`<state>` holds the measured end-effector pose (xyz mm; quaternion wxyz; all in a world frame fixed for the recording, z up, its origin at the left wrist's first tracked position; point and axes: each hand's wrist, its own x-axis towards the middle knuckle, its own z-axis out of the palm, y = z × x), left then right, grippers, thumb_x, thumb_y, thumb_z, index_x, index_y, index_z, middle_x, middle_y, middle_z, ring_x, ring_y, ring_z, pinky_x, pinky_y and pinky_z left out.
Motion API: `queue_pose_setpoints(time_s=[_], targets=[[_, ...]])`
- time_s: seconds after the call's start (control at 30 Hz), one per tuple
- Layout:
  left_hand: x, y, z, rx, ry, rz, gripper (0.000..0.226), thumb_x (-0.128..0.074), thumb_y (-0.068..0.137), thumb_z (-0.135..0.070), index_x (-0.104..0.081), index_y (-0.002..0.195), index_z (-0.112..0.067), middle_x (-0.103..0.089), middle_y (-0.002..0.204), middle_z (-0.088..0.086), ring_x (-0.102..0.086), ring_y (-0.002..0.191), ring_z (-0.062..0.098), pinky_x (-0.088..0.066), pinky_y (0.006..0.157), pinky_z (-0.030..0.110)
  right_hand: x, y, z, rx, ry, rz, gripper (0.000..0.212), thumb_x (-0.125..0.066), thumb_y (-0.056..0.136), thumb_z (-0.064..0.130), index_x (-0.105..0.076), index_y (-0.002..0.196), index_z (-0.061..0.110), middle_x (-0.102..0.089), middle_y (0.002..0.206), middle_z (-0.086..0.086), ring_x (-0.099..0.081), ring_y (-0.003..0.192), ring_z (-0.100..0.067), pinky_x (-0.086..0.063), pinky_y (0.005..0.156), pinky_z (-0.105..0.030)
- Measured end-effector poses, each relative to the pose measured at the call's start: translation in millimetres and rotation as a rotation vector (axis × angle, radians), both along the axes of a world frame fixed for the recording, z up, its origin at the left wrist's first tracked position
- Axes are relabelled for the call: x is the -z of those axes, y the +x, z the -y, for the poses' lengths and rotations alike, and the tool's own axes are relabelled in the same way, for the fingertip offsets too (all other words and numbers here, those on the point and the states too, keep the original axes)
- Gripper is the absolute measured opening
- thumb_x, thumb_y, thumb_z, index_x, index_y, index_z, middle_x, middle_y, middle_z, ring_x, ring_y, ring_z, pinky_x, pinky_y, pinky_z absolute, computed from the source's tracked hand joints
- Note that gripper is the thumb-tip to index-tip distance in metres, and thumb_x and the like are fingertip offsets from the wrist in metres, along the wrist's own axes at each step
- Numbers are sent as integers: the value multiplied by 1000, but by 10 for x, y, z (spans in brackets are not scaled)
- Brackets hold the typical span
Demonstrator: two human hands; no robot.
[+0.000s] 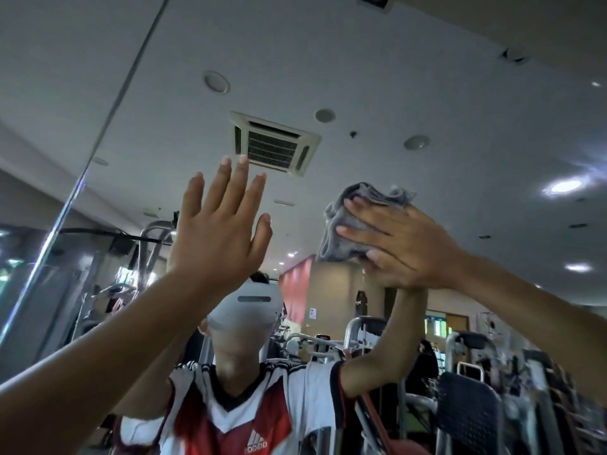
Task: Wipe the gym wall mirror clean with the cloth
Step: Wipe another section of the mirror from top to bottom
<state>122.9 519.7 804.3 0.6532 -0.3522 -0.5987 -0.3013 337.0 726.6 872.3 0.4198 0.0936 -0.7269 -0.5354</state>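
High on the large reflective gym wall mirror, the crumpled grey fabric cloth was pressed against the glass by the right hand. Its fingers were laid straight and spread across the cloth; nothing was clamped or pinched. The left hand was raised beside it, well apart from the cloth, with fingers extended and separated and nothing held. Contact with the glass could not be confirmed.

Several faults were judged possible:
- Because the cloth was retained by palm pressure alone, it could slip and drop if pressure was eased during a stroke.
- Because the cloth was bunched, uneven contact and streaks could be produced.
- If the bare left palm was rested on the glass, fresh smears could be left on the surface.
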Motion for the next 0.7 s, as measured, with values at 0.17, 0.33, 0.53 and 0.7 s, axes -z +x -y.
queue_pose_setpoints(time_s=[0.17, 0.33, 0.53, 0.7], targets=[[23, 21, -34, -73, -38, -9, 71, -18, 99, -49, -30, 155, -6, -21, 162, 23, -16, 152, 37, -11, 120, 57, -229, -208, 161, -115, -417, -438, 53, -20, 103, 40, -30, 154, 26, -23, 163, -2, -18, 152, -18, -22, 120, -51], [145, -64, 56, -84, -93, -49, 70, -20, 98, -49, -28, 157, -12, -18, 164, 18, -14, 153, 31, -5, 121, 48, 308, -737, 350, -147, -341, -460, 49, -29, 109, 36, -22, 156, 27, -14, 166, -1, -7, 154, -16, -15, 123, -49], [307, -73, 78, -70, -84, -52, 68, -25, 98, -46, -33, 155, -11, -22, 163, 17, -17, 153, 32, -4, 121, 48, 516, 51, -35, 20, 49, 88, 48, -18, 107, 44, -24, 153, 30, -22, 162, -3, -23, 149, -23, -15, 120, -54], [501, -54, 11, -84, -70, -61, 71, -23, 98, -48, -33, 155, -8, -23, 162, 21, -17, 152, 33, -13, 121, 53, 82, 70, -58, -33, -325, -328, 53, -25, 103, 41, -27, 154, 25, -25, 163, -7, -24, 150, -22, -30, 114, -53]])
